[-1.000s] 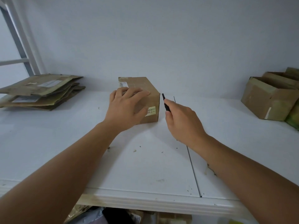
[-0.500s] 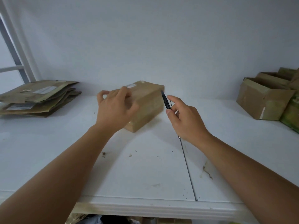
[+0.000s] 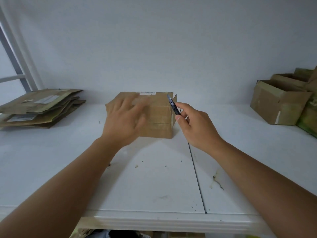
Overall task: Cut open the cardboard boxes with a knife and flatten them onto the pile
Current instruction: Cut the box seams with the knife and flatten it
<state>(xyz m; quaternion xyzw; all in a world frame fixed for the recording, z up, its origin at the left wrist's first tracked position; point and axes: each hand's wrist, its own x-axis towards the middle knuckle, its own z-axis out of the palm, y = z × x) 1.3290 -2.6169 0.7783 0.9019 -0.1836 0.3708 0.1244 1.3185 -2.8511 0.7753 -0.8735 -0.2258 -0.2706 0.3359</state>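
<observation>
A small closed cardboard box (image 3: 159, 117) stands on the white table (image 3: 154, 186) near the wall, with a white label at its far top edge. My left hand (image 3: 125, 119) lies over its left part with fingers spread, blurred by motion. My right hand (image 3: 193, 124) grips a black knife (image 3: 173, 104) just right of the box, its blade tip up at the box's far right corner. A pile of flattened cardboard (image 3: 39, 109) lies at the far left of the table.
Opened cardboard boxes (image 3: 277, 103) stand at the far right against the wall, next to something green (image 3: 308, 115). A seam (image 3: 197, 177) runs across the tabletop toward the front edge. Small scraps dot the table. More items show below the table's front edge.
The box has been turned and set flat, its long side now facing me. My left hand moved on top of it. My right hand raised the knife to the box's right corner.
</observation>
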